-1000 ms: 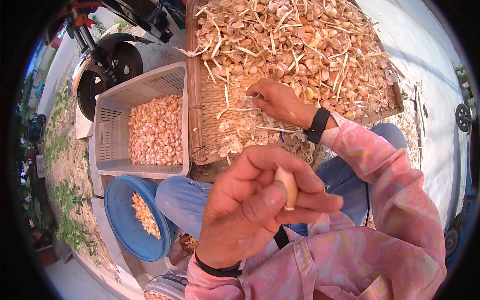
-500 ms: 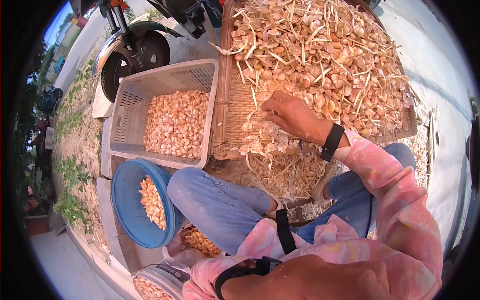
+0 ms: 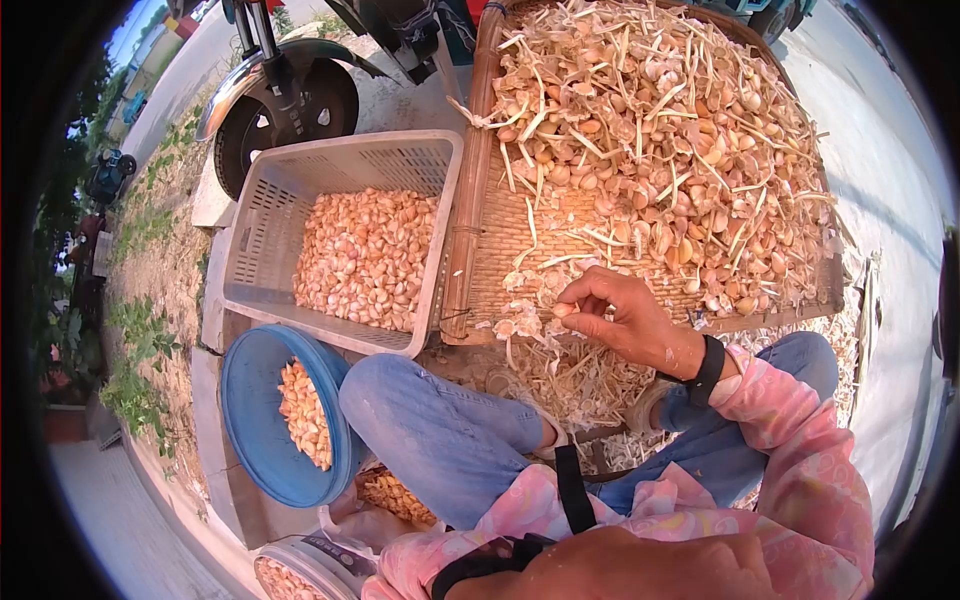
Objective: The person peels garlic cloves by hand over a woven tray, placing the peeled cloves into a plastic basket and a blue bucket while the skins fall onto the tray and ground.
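Spreading across the bottom of the view, closest to the camera, is the left hand [image 3: 630, 568], blurred and with its fingers hidden, so I cannot tell whether it holds anything. A black strap [image 3: 490, 560] circles its wrist. The two hands are apart. Beside the pink patterned sleeve [image 3: 415, 565], at the lower left, stands a white tub [image 3: 325, 570] with cloves in it, and just above that a pale bag [image 3: 345, 525] lies open around yellowish bits [image 3: 395, 497]. Next come the bent knees in blue jeans [image 3: 430, 410], with a blue bucket [image 3: 255, 425] close by the one on the left of the view; it is tilted, and pale cloves [image 3: 304, 415] are gathered along one side.

Farther forward, the right hand [image 3: 630, 320] has thumb and forefinger pinched on a small pale garlic clove [image 3: 564, 310] (only part of it shows), above the near edge of a woven tray [image 3: 500, 240]. Loose skins [image 3: 520, 318] lie just beside those fingertips. A slotted crate [image 3: 350, 170] adjoins the tray, holding a bed of cloves [image 3: 365, 260]. Across the tray's far part spreads a heap of unsorted garlic [image 3: 680, 150], mixed with dry stalks and skins. Beyond the crate stands a dark wheel [image 3: 335, 105] under a shiny mudguard [image 3: 222, 100].
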`<state>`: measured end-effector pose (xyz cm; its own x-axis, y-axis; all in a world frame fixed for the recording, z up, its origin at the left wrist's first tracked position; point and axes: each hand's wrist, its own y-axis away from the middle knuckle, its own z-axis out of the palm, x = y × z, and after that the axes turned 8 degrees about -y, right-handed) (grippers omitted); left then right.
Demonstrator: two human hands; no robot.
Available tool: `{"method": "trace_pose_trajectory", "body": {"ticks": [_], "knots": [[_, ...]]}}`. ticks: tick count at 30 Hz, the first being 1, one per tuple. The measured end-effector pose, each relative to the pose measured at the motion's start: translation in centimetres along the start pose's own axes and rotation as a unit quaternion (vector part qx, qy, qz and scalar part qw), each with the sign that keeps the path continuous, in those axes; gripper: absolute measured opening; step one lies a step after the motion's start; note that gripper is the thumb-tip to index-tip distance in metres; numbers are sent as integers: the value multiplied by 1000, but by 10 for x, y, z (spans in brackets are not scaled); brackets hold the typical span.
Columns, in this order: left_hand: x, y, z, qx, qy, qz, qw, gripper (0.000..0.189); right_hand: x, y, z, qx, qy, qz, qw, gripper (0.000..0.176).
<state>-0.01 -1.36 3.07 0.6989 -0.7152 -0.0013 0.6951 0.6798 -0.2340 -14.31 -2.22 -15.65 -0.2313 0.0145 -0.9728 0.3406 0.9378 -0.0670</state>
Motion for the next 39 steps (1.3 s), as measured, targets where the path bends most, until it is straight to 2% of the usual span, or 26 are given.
{"method": "trace_pose_trajectory", "body": {"ticks": [3, 6, 7, 9, 10, 12, 14, 15, 16, 18, 20, 22, 24, 27, 30, 33, 36, 39], "knots": [[-2, -4, -6, -17, 28, 13, 999, 16, 0, -1, 0, -4, -8, -3, 1000, 15], [5, -7, -5, 3, 23, -28, 999, 15, 4, 1, 4, 2, -26, 5, 1000, 15], [6, -9, -11, -24, 25, -39, 999, 14, 4, 1, 4, 2, -15, 6, 1000, 15], [13, -16, -21, -46, -69, -41, 996, 17, 5, 0, 2, 1, 7, 6, 1000, 15], [28, -22, -26, -40, -164, -34, 985, 20, 5, -2, 1, 7, -5, -5, 1000, 15], [70, -38, -36, -15, -343, -30, 939, 28, 6, -2, 1, 24, -33, -13, 999, 15], [107, -55, -55, 15, -507, -60, 860, 35, 2, 0, 1, 44, -21, -20, 999, 16], [120, -78, -74, 95, -717, -4, 690, 44, 1, -3, -3, 54, -13, -33, 998, 16], [133, -90, -104, 142, -804, 54, 576, 45, 0, -3, -7, 59, -1, -48, 997, 17], [156, -87, -144, 177, -844, -5, 507, 44, -3, -3, -8, 60, 19, -87, 994, 17], [117, -69, -138, 121, -806, -159, 557, 43, -5, -4, -9, 63, 86, -146, 984, 18], [78, -55, -148, 91, -753, -275, 592, 37, -7, 0, -6, 59, 132, -178, 973, 19], [61, -49, -178, 60, -741, -254, 619, 31, -10, 3, -5, 61, 163, -187, 967, 19], [54, -43, -183, 81, -744, -197, 633, 25, -14, 8, -6, 77, 78, -181, 977, 19], [47, -36, -182, 79, -736, -138, 659, 24, -32, 15, -10, 60, -12, 7, 998, 19], [33, -28, -175, 60, -739, -108, 662, 24, -24, 16, -13, 55, 86, -48, 994, 22], [25, -22, -175, 98, -728, -93, 672, 23, -15, 12, -14, 68, 164, -138, 974, 29], [19, -22, -175, 113, -695, -93, 704, 23, -19, 13, -19, 59, 207, -136, 967, 31]]}}
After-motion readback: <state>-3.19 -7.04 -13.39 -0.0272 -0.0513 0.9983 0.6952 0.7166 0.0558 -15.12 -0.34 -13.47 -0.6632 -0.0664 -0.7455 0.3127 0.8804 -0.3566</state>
